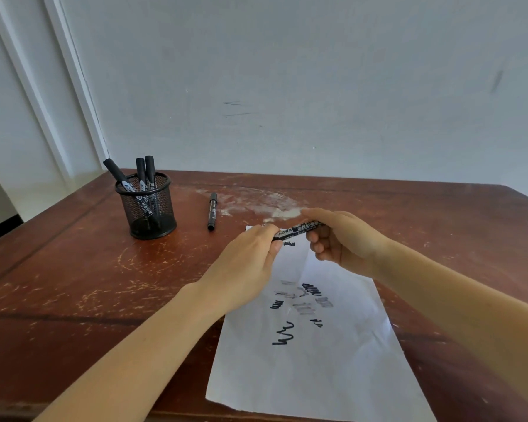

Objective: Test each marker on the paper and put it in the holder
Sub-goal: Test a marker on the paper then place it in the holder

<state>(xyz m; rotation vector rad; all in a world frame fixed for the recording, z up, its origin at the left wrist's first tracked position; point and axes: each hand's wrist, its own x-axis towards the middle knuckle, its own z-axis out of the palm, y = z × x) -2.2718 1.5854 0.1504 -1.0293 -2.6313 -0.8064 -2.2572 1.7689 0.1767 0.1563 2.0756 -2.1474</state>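
Marker (pixel 297 231) hangs level above the paper (pixel 311 354), left hand (pixel 244 263) pinching one end, right hand (pixel 342 239) gripping the barrel (probably working the cap).

On the table (pixel 73 269), the holder (pixel 147 205) stands left of a loose marker (pixel 212 211); the paper (pixel 311 360) lies nearer, to the right.

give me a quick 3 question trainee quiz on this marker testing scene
1. How many markers stand in the mesh holder?
2. True or false: the loose marker on the table lies on the paper.
3. The marker in hand is held by: A) left hand only B) right hand only C) both hands

Key:
1. Three
2. False: it lies on bare wood, between the holder and the paper.
3. C: left hand and right hand each grip one end.
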